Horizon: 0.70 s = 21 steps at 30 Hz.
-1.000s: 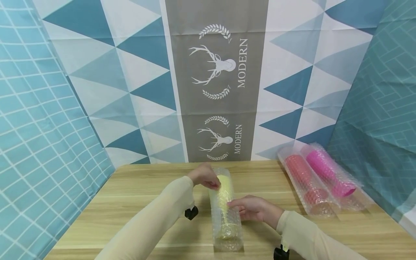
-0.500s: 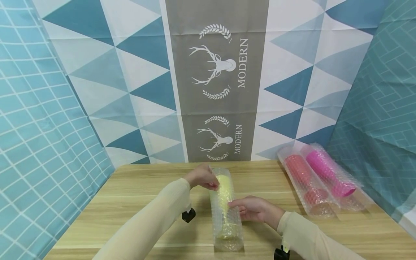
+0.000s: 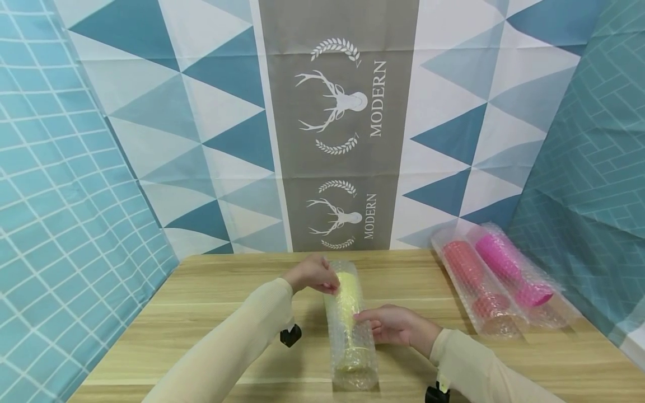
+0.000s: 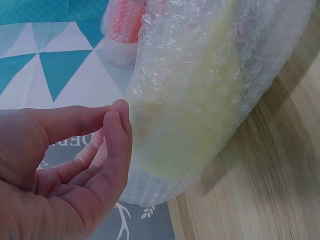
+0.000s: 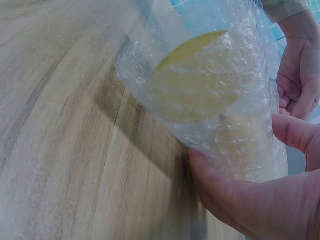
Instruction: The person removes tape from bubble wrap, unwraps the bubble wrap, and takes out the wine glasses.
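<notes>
A yellow goblet-shaped thing (image 3: 349,296), wide at one end and narrow in its middle, lies rolled in clear bubble wrap (image 3: 354,380) on the wooden table. At the far end my left hand (image 3: 314,272) pinches the wrap's edge between thumb and index finger; in the left wrist view the fingertips (image 4: 119,111) meet at that edge. My right hand (image 3: 395,324) grips the roll's right side lower down, thumb and fingers on either side of it. Through the wrap in the right wrist view shows a round yellow end (image 5: 192,82).
Two more bubble-wrapped things of like shape, one red (image 3: 471,274) and one magenta (image 3: 509,268), lie side by side at the table's right. The wooden table (image 3: 211,291) meets a patterned cloth (image 3: 227,168) behind it. Blue cloth (image 3: 60,224) hangs on the left.
My left wrist and forearm have shifted slightly left, with the fingers still at the wrap's edge. The right hand and the roll stay nearly in place.
</notes>
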Each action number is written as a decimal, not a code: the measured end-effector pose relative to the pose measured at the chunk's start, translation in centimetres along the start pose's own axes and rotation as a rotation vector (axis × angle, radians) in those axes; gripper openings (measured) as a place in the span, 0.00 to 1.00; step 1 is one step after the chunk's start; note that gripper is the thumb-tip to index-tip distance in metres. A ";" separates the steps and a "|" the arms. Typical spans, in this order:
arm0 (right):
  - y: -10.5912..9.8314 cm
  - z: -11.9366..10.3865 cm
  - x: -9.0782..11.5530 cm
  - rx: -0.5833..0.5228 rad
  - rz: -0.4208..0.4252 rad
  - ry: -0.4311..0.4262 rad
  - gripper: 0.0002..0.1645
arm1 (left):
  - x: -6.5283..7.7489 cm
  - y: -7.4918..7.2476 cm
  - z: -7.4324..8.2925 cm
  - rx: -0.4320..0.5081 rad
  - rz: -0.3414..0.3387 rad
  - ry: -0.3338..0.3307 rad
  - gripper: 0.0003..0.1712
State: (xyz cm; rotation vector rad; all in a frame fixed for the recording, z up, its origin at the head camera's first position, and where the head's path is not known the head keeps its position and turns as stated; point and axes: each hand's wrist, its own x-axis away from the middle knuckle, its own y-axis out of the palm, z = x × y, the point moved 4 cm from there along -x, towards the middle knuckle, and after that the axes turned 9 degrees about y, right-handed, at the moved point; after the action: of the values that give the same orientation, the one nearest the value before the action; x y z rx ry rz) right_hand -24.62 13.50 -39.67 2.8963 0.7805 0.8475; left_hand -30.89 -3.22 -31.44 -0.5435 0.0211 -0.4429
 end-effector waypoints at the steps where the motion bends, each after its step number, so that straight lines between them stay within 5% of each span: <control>1: 0.0 0.0 0.0 -0.002 -0.001 -0.002 0.25 | 0.0 0.0 0.0 -0.001 0.002 0.002 0.09; 10: 0.7 0.1 -0.3 -0.040 0.005 -0.008 0.25 | -0.1 -0.2 -0.1 -0.008 0.006 0.049 0.11; 21: 1.2 0.2 -0.4 -0.042 0.004 -0.020 0.30 | 0.3 -0.7 -0.5 0.035 0.044 0.027 0.07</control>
State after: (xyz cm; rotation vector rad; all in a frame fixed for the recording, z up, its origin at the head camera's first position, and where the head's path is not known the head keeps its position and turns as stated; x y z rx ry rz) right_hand -24.25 12.24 -39.87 2.8658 0.7466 0.8236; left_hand -30.94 -4.14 -31.49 -0.5023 0.0509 -0.4072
